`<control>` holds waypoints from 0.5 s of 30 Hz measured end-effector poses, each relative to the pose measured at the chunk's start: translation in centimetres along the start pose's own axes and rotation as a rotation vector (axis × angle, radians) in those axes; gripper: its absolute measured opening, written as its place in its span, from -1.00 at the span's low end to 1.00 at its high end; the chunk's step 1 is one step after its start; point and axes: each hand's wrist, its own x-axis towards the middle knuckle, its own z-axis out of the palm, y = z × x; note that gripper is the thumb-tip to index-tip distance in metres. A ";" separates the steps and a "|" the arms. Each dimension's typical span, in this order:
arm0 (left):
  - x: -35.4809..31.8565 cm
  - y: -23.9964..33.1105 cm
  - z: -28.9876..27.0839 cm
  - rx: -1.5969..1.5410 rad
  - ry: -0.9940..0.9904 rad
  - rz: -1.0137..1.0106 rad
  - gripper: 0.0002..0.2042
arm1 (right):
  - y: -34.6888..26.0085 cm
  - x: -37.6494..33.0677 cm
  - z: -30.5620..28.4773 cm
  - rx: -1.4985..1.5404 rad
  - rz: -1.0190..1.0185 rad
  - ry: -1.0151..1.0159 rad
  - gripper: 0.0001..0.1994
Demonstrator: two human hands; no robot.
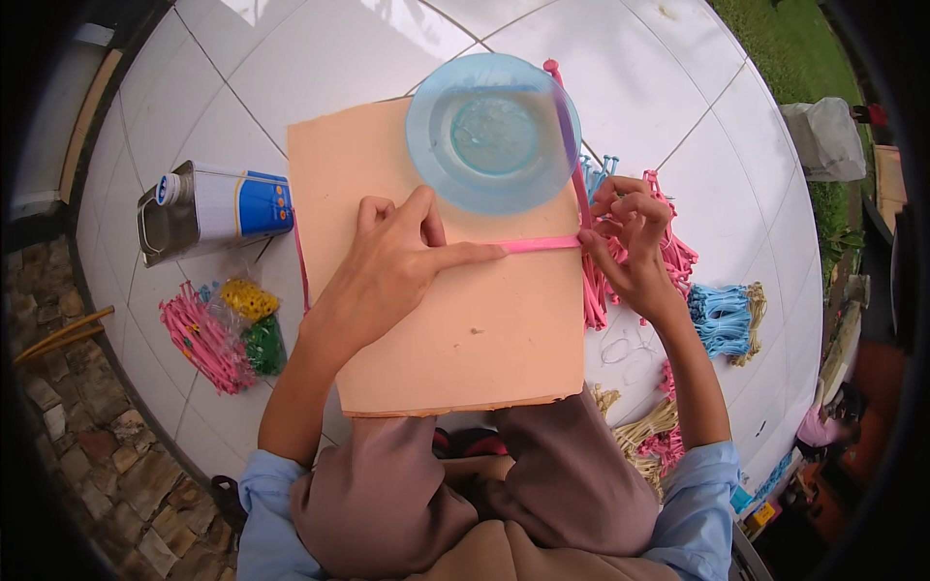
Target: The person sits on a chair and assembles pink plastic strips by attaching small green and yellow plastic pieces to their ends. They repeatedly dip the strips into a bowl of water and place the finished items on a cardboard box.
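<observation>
Strip (539, 245), pink, lying flat across board (455, 329) at frame centre, just below blue bowl (493, 132). Left hand (392, 271) pressing on it, index finger stretched along strip, other fingers spread on board. Right hand (628, 242) pinching strip's end at board's right edge, fingertips pressed together. Metal can (208, 208) upper left; pink bundle (205, 341) lower left. Likely risk: strip slipping or buckling under uneven pull; bowl nudged by left thumb, spilling.
</observation>
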 end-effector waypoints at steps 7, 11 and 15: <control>-1.9 1.4 2.7 -0.086 0.278 0.145 -0.75 | -2.4 -2.8 0.7 0.412 0.364 0.200 -0.51; -2.3 5.9 2.3 -0.511 0.285 0.153 -0.84 | -5.8 -7.9 -2.3 0.447 0.349 0.332 -0.47; -3.5 10.1 -2.2 -0.987 0.271 -0.031 -0.82 | -15.8 -9.9 -5.8 0.567 0.210 0.319 -0.43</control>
